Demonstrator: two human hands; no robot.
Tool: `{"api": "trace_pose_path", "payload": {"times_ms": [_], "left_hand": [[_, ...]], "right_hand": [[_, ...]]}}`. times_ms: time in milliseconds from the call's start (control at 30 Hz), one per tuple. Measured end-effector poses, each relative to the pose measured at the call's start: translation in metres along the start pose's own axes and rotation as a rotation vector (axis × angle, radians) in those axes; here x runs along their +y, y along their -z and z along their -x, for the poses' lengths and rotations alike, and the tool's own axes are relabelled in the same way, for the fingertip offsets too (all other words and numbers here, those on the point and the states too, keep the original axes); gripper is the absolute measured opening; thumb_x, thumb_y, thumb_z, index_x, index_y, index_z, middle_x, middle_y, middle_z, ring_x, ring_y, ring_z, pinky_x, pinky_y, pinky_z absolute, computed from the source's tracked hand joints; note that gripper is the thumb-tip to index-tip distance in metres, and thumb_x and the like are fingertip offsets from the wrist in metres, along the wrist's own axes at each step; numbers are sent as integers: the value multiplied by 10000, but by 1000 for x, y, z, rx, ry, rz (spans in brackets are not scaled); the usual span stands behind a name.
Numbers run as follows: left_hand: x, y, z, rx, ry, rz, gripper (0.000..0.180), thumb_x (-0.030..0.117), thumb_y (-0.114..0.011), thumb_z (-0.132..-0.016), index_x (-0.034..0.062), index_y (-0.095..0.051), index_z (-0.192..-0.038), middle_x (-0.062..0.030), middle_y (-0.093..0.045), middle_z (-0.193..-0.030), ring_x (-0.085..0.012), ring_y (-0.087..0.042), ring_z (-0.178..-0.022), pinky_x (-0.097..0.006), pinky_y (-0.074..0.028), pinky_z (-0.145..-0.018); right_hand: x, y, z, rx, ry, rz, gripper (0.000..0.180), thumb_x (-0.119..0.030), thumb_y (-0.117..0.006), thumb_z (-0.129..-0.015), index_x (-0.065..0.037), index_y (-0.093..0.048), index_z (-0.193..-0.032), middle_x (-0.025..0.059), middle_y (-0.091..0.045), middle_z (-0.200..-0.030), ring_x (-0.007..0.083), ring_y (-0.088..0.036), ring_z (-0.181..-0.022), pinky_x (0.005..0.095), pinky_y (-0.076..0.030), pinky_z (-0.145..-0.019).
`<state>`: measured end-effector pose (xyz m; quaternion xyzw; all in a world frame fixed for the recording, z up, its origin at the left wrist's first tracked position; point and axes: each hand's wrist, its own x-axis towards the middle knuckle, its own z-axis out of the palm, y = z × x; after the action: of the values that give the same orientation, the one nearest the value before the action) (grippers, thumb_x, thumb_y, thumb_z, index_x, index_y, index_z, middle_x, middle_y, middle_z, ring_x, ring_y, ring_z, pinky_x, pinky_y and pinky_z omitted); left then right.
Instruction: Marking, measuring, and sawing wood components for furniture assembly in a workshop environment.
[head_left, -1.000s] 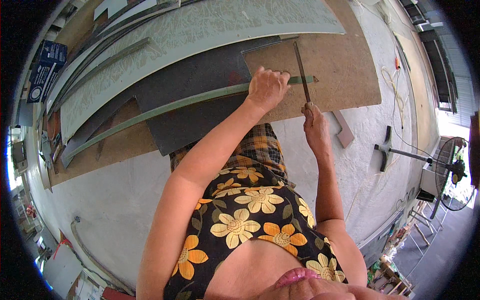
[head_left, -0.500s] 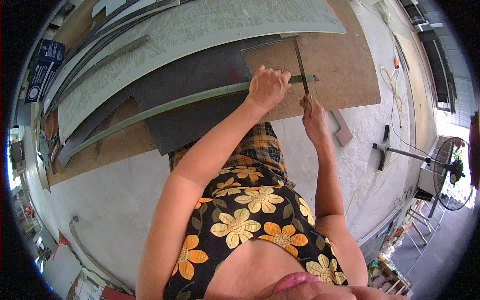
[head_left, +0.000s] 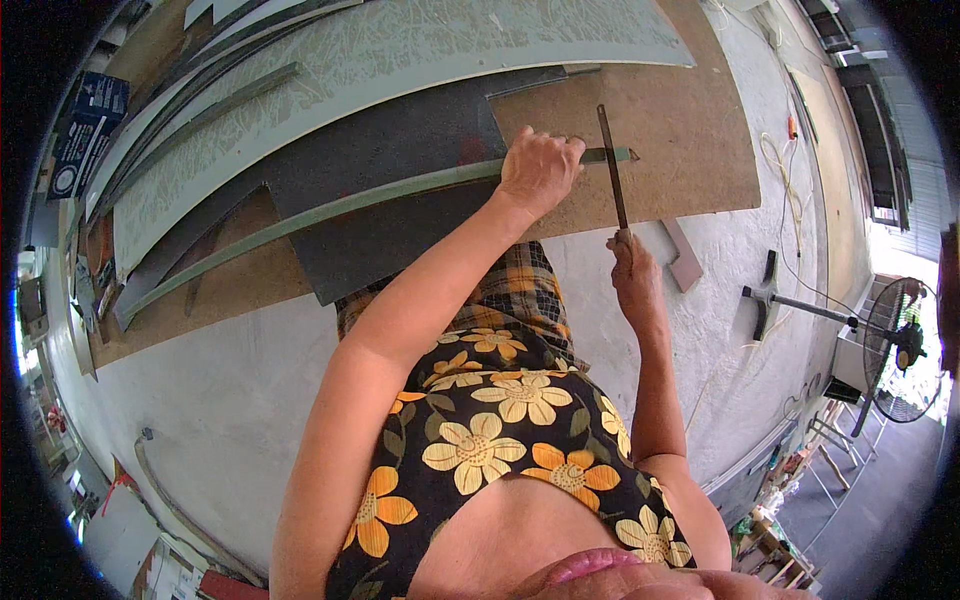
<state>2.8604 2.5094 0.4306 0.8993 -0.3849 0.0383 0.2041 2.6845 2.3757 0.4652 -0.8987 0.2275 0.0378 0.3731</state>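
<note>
My left hand is closed around a long green strip, near its right end. The strip lies slantwise over a dark grey sheet and runs far to the left. A short end of it sticks out to the right of my fingers. In my closed right hand is one end of a narrow dark hacksaw blade, pointing away from me. The blade crosses the strip's protruding end just right of my left hand. Whether it has cut in is too small to tell.
A brown board lies beneath the sheets. Beyond the strip is a long pale green panel. A pinkish angled piece rests by the board's right edge. Farther right stands a fan; a blue box is at far left.
My right hand has drawn back toward me with the hacksaw blade, so its far tip is much nearer the strip. My left hand stays on the strip, nearly unmoved.
</note>
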Motion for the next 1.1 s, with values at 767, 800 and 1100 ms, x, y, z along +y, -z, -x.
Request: {"api": "trace_pose_path", "payload": {"times_ms": [767, 800, 1100], "left_hand": [[3, -3, 2, 23, 0, 2, 197, 299, -660, -866, 104, -643, -897, -93, -693, -759, -268, -686, -781, -418, -464, -753], [3, -2, 2, 16, 2, -3, 196, 299, -662, -865, 106, -643, -897, -95, -692, -756, -269, -686, -775, -415, -463, -747], [-5, -5, -2, 86, -22, 14, 220, 317, -658, -857, 99, -648, -877, -99, -690, -748, -277, -684, -746, -418, -462, -706]], "right_hand": [[-3, -6, -20, 59, 65, 17, 187, -104, -434, -997, 21, -549, -1077, 275, -644, -1010, 455, -611, -990, 484, -492, -787], [-2, -7, -22, 60, 66, 17, 187, -104, -434, -997, 21, -549, -1077, 275, -644, -1010, 455, -611, -990, 484, -492, -787], [-23, -13, -71, 52, 57, 39, 181, -115, -447, -985, 19, -555, -1039, 282, -632, -997, 491, -570, -991, 502, -465, -787]]}}
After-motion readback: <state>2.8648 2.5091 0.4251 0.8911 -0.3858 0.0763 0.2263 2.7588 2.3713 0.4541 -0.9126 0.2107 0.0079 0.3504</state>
